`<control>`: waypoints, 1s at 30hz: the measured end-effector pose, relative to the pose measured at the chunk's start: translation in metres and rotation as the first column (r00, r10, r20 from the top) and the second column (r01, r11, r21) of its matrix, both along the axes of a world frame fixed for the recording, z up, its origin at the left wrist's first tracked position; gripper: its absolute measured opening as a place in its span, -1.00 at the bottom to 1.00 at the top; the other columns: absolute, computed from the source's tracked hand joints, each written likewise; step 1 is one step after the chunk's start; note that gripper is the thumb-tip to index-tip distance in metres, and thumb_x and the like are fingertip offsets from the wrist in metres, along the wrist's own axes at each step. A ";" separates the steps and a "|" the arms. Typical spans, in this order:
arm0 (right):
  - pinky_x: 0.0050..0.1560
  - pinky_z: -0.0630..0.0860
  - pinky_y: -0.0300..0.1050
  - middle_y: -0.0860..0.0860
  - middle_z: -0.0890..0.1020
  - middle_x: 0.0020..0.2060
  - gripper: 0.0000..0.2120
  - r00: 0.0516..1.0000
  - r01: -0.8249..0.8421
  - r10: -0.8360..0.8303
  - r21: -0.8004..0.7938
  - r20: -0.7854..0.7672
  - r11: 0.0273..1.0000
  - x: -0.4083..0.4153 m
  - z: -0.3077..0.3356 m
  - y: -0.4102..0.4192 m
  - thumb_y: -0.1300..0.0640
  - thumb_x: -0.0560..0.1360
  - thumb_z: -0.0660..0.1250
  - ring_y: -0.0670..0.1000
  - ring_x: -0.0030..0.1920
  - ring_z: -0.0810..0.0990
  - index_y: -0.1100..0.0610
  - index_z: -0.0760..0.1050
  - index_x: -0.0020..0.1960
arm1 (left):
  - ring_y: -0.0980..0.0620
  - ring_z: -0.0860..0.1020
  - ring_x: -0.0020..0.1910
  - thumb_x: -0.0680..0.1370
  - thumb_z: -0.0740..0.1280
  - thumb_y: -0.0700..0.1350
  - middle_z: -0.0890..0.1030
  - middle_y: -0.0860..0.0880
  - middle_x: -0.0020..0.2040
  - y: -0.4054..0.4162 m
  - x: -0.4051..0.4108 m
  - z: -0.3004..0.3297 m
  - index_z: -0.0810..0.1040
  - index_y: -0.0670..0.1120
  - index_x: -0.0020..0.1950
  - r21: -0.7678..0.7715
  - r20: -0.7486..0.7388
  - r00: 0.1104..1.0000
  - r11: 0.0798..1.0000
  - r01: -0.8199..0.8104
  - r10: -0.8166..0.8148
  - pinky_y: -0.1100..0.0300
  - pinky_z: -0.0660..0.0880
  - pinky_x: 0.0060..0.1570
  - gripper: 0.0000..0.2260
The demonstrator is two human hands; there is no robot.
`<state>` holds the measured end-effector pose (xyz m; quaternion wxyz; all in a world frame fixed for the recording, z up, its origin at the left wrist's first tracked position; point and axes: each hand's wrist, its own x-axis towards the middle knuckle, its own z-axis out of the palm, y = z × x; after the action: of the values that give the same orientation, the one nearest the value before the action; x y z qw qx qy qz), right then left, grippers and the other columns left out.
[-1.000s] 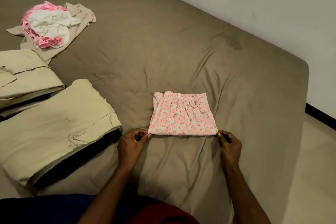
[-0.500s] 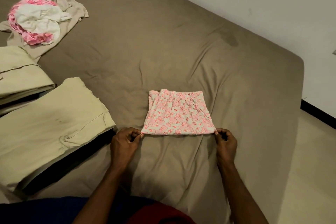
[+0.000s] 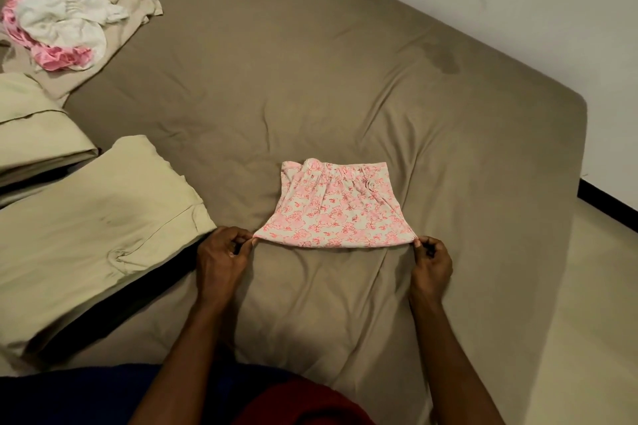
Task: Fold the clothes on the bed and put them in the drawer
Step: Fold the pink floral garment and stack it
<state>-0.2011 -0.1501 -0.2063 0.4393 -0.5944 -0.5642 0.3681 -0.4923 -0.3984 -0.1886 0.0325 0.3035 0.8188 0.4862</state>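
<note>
Pink floral shorts (image 3: pixel 336 209) unchanged on bed (image 3: pixel 310 62); left hand (image 3: pixel 222 254) and right hand (image 3: pixel 431 260) still pinch near corners, edge now lifting, next fold starting

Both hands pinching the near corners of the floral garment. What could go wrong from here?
1. The left hand and right hand hold the folded pink-and-white floral garment only by its near corners; lifting it this way may let the layers sag open and undo the fold.
2. The brown bed sheet is wrinkled beneath it, so a further fold could come out uneven.
3. The cream folded cloth lies close to the left hand and could be nudged.
</note>
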 end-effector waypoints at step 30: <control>0.17 0.49 -0.02 -0.01 0.69 0.21 -0.70 0.662 -0.731 0.467 0.367 0.586 0.576 -0.002 0.068 0.028 0.34 0.46 0.48 0.08 0.21 0.59 0.02 0.73 0.09 | -0.10 0.56 0.28 0.63 0.23 -0.19 0.64 -0.09 0.20 0.044 0.034 0.026 0.64 -0.11 0.17 -0.060 -0.552 0.809 0.977 0.204 -0.202 -0.02 0.49 0.19 -0.77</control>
<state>-0.2030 -0.1225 -0.1382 0.3056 -0.2630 -0.8993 0.1693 -0.4583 -0.3547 -0.1628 -0.1551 0.5171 0.7552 0.3719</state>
